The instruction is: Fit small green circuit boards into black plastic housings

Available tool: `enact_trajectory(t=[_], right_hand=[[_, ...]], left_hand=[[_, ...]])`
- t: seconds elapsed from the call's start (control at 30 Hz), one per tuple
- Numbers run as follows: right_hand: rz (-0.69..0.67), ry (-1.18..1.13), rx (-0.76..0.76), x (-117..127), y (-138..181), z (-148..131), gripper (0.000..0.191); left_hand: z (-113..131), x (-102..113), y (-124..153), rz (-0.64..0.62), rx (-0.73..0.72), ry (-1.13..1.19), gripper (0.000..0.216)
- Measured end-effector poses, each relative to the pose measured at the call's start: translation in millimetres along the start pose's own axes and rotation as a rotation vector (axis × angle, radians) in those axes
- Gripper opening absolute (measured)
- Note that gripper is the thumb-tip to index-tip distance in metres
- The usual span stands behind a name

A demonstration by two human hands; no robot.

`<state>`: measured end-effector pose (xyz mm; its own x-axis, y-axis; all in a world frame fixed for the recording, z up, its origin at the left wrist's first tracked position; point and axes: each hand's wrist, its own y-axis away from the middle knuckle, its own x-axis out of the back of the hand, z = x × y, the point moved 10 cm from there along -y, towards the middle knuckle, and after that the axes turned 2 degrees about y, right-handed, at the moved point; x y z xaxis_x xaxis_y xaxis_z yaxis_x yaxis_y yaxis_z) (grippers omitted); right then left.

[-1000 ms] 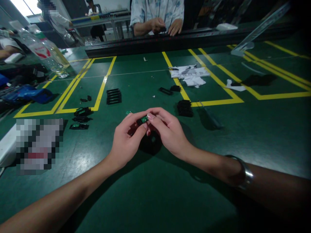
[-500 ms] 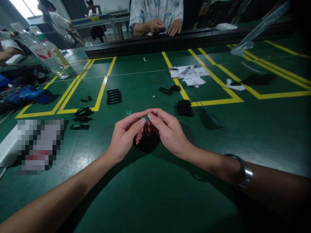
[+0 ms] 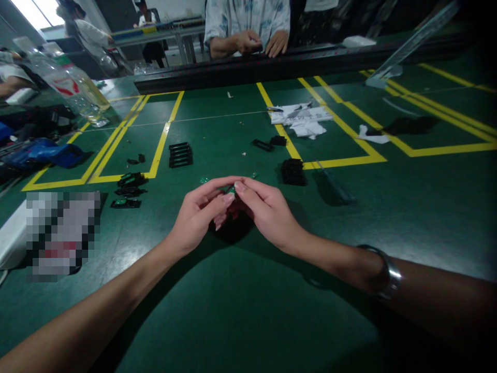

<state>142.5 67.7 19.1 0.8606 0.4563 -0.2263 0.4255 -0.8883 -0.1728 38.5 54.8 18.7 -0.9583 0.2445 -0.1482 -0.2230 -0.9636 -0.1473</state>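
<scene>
Between my two hands, over the middle of the table, is a small green piece point(image 3: 232, 190), mostly covered by the fingers. My left hand point(image 3: 196, 215) is closed on it, thumb on top and fingers curled beneath. My right hand point(image 3: 272, 212) pinches its far end, the thumb tip close to the left thumb. A dark edge shows beside the green; its exact kind I cannot make out. Small green pieces point(image 3: 204, 180) lie just beyond the hands. To the left are black holders with green parts point(image 3: 126, 203); a row of black frames point(image 3: 180, 155) lies farther back.
Black parts point(image 3: 293, 172) are stacked right of my hands, near a clear bag-like item point(image 3: 334, 186). White paper scraps point(image 3: 306, 122) lie farther back. Plastic bottles point(image 3: 73, 93) stand at left, behind a blurred-out flat object point(image 3: 64, 233). Across the table sits a person point(image 3: 248, 31).
The view has shifted slightly. Both hands keep their grip with only small finger movements, and a green bit beyond the right hand now shows.
</scene>
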Motion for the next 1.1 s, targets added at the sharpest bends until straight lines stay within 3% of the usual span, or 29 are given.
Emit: enact_trajectory(t=[0.37, 0.87, 1.1], right_hand=[[0.04, -0.066, -0.012, 5.0, -2.7, 10.2, 0.029], [0.1, 0.008, 0.072, 14.1, -1.9, 3.0, 0.019], [0.132, 0.146, 0.093, 15.1, -1.2, -7.8, 0.02]], left_hand=[[2.8, -0.4, 1.8, 0.012, -0.032, -0.008, 0.03], [3.6, 7.0, 5.2, 0.132, -0.064, 0.005, 0.021], [0.8, 9.6, 4.6, 0.155, -0.061, 0.006, 0.017]])
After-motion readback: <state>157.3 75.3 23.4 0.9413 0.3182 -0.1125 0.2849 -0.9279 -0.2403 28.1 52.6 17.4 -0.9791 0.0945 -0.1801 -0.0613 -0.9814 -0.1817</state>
